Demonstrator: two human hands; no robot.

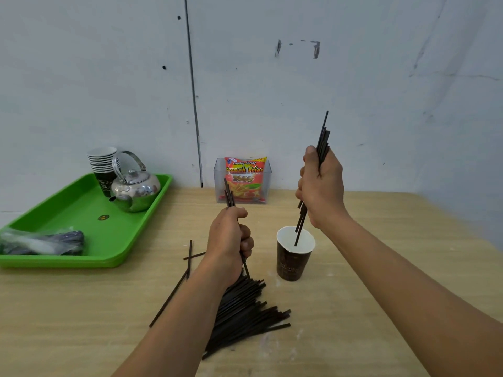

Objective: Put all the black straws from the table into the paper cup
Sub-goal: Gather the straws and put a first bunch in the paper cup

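Curled tight round a small bundle of black straws (324, 137), the right hand (319, 186) holds them nearly upright directly above the paper cup (292, 263). Their lower ends reach past the rim into the cup's white inside; whether they touch the bottom cannot be told. The cup itself is dark brown outside and stands upright on the pale wooden table (381, 268). Just left of the cup, the left hand (231, 235) is closed in a fist round a few more straws (229, 195), whose upper ends stick up and away from the knuckles while a lower end pokes out beneath the fist. Nearer the camera and left of the cup, a big pile of black straws (245, 306) lies flat on the table, partly hidden under the left forearm, its ends fanned toward the cup's side. Further left of the cup, a long single straw (168, 297) lies slanted apart from the pile, and two crossed straws (190, 254) lie just beyond it. Well to the left of the cup sits a green tray (81, 210) carrying a shiny metal kettle (136, 190), a stack of paper cups (102, 161) and a clear plastic bag (40, 242) with dark contents that cannot be made out. Behind the cup, against the grey wall (272, 91), a clear plastic box (217, 180) holds a red French Fries snack packet (245, 178).
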